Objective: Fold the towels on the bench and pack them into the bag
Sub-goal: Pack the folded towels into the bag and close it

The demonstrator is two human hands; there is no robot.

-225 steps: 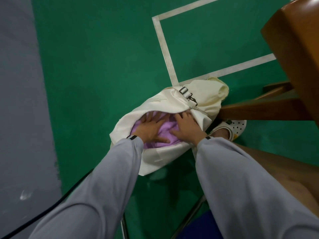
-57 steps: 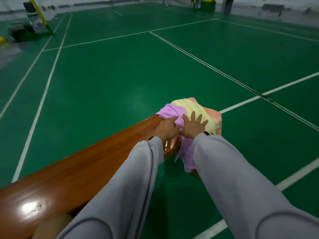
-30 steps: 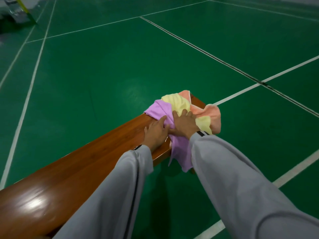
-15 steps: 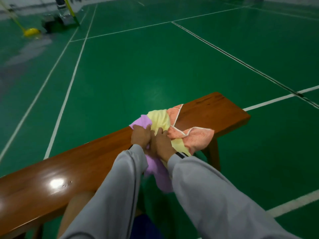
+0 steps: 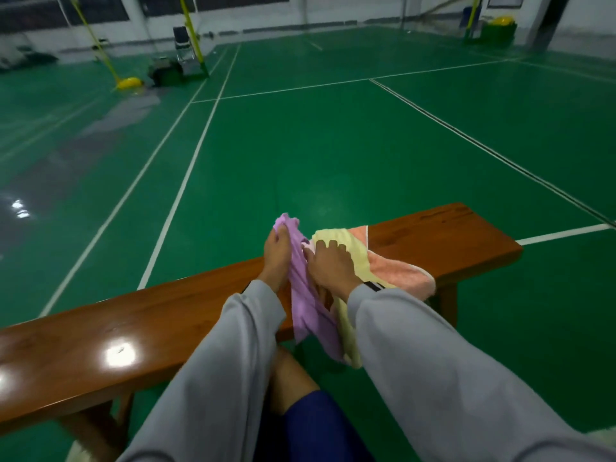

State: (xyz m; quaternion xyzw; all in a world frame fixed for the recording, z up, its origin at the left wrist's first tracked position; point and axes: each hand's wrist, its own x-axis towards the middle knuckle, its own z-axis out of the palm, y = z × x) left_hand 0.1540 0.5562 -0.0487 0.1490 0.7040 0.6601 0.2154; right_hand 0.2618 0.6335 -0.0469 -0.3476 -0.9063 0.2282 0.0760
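A long brown wooden bench (image 5: 443, 235) crosses the view. A heap of towels lies on its right half. My left hand (image 5: 276, 258) grips the top of a purple towel (image 5: 304, 308), lifted off the heap and hanging over the bench's near edge. My right hand (image 5: 330, 265) pinches the same purple towel at its right side, fingers over a yellow towel (image 5: 343, 248). A pink towel (image 5: 400, 271) lies under the yellow one, drooping at the bench's front. The bag is not in view.
Green court floor (image 5: 333, 145) with white lines spreads beyond the bench. Yellow net posts (image 5: 128, 82), a chair and a dark box stand far back left. My knee (image 5: 293, 381) in blue shorts sits below the bench's near edge.
Both hands have raised the purple towel out of the heap; its upper corner now stands above the bench. The view has tilted up, showing the far end of the court.
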